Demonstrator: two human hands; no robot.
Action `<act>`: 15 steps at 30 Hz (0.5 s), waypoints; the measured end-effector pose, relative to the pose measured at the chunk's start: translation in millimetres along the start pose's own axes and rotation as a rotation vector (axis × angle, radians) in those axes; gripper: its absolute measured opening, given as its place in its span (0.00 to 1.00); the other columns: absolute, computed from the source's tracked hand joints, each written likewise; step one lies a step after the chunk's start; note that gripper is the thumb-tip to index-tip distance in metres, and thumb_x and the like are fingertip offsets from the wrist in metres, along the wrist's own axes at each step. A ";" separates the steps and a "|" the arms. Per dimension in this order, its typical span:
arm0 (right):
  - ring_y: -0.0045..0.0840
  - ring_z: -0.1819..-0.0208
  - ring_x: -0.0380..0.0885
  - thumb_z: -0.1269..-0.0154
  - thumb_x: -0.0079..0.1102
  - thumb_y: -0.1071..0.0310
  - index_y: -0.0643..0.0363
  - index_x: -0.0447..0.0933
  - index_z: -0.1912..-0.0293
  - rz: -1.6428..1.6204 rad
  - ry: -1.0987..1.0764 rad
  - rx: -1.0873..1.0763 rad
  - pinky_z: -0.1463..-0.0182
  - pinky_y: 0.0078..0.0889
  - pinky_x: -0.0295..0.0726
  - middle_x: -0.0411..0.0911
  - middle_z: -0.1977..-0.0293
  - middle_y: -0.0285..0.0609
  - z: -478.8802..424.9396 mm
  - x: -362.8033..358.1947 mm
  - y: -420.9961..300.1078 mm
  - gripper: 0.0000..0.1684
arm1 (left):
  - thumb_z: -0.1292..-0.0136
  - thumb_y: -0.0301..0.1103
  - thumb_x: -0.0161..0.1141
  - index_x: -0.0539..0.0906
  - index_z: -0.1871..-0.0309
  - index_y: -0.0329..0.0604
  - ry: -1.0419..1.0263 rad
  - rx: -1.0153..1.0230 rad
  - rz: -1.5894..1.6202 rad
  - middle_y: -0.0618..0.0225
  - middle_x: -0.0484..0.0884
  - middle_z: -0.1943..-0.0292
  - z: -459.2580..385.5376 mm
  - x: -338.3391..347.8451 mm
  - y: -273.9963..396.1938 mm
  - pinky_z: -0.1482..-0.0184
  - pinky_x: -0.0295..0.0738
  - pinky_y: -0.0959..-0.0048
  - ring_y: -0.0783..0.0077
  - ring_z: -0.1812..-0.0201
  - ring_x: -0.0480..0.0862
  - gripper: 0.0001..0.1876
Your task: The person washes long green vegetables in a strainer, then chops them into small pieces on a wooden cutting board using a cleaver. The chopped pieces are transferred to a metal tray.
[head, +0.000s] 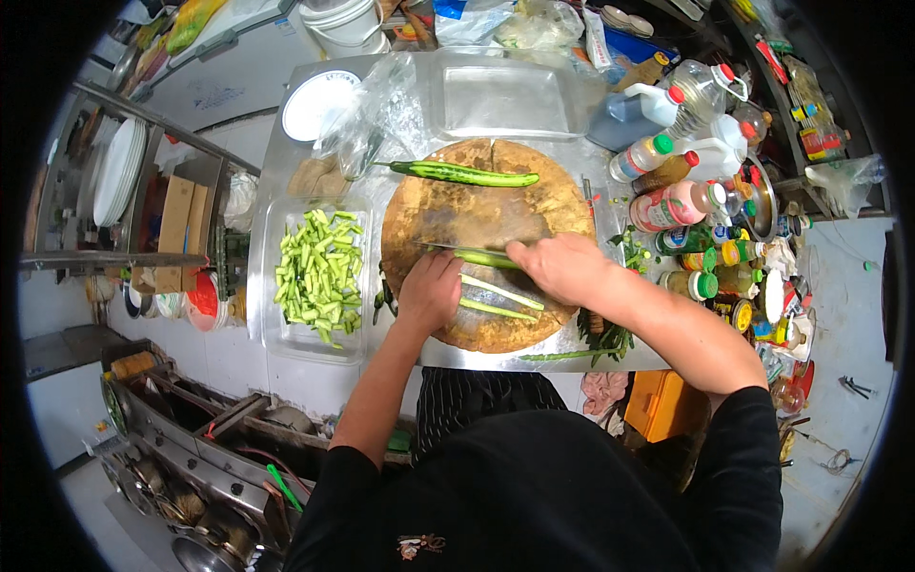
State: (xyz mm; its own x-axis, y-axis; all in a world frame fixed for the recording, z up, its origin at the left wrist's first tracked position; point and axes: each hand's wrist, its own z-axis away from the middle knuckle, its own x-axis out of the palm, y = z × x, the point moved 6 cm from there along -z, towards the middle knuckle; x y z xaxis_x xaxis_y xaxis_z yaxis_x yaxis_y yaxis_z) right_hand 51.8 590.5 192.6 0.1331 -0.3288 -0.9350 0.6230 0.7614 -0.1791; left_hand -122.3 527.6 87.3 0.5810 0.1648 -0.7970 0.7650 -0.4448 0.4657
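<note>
On a round wooden chopping block (493,214), my right hand (565,268) grips a kitchen knife (468,248), its blade seen almost edge-on. The blade lies along a length of cucumber (486,259). My left hand (431,289) presses on the left end of this cucumber, its fingertips close to the blade. Two pale-green cucumber strips (502,292) run out to the right from beneath that hand. Across the far part of the block rests a longer piece of cucumber (465,174) with its cut face showing. Cut cucumber pieces (318,279) fill much of a clear plastic tray (266,314) at the left.
A second clear tray (507,100) stands behind the block, beside a plastic bag (386,107) and a white plate (322,104). Bottles and jars (672,204) crowd the right side. Green trimmings (607,347) lie near the front edge. A metal shelf (143,261) flanks the table's left.
</note>
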 end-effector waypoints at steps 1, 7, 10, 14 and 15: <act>0.49 0.71 0.86 0.33 0.53 0.70 0.56 0.72 0.51 -0.019 0.005 -0.020 0.68 0.51 0.83 0.84 0.74 0.49 -2.2 1.1 2.0 0.11 | 0.42 0.26 0.64 0.83 0.49 0.36 0.006 -0.006 -0.009 0.54 0.82 0.50 -0.7 -0.2 0.7 0.40 0.78 0.58 0.49 0.46 0.81 0.17; 0.46 0.64 0.88 0.29 0.53 0.68 0.55 0.75 0.48 0.025 -0.230 0.067 0.61 0.48 0.86 0.86 0.69 0.48 45.3 -17.7 26.9 0.12 | 0.42 0.27 0.65 0.83 0.49 0.36 -0.014 -0.029 -0.033 0.56 0.81 0.49 2.4 -4.1 -1.2 0.39 0.77 0.58 0.50 0.44 0.80 0.16; 0.47 0.67 0.88 0.33 0.56 0.70 0.55 0.74 0.49 0.172 -0.293 0.181 0.64 0.50 0.85 0.85 0.72 0.49 127.0 11.2 72.9 0.13 | 0.42 0.28 0.65 0.83 0.49 0.36 -0.034 -0.018 -0.028 0.57 0.80 0.48 2.8 -4.5 -2.0 0.38 0.77 0.57 0.50 0.44 0.80 0.16; 0.51 0.69 0.85 0.32 0.57 0.69 0.56 0.72 0.51 0.109 -0.256 0.386 0.65 0.54 0.83 0.83 0.73 0.52 200.6 13.7 72.1 0.11 | 0.43 0.34 0.69 0.81 0.41 0.38 -0.132 0.075 -0.013 0.56 0.79 0.43 -6.8 -2.5 -1.4 0.33 0.71 0.53 0.50 0.39 0.77 0.25; 0.53 0.69 0.84 0.32 0.58 0.69 0.57 0.72 0.52 0.054 -0.210 0.436 0.65 0.55 0.82 0.83 0.74 0.53 212.3 17.2 66.5 0.11 | 0.43 0.37 0.71 0.80 0.38 0.39 -0.190 0.147 0.002 0.56 0.79 0.41 -23.7 -7.3 11.3 0.31 0.69 0.53 0.50 0.38 0.76 0.28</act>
State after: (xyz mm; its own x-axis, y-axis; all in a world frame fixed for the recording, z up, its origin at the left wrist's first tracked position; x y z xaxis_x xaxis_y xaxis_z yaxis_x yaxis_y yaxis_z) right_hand 259.1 516.9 229.6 0.2991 -0.4354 -0.8491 0.8697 0.4906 0.0548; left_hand -111.3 542.3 107.5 0.5091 0.0010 -0.8607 0.7070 -0.5707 0.4176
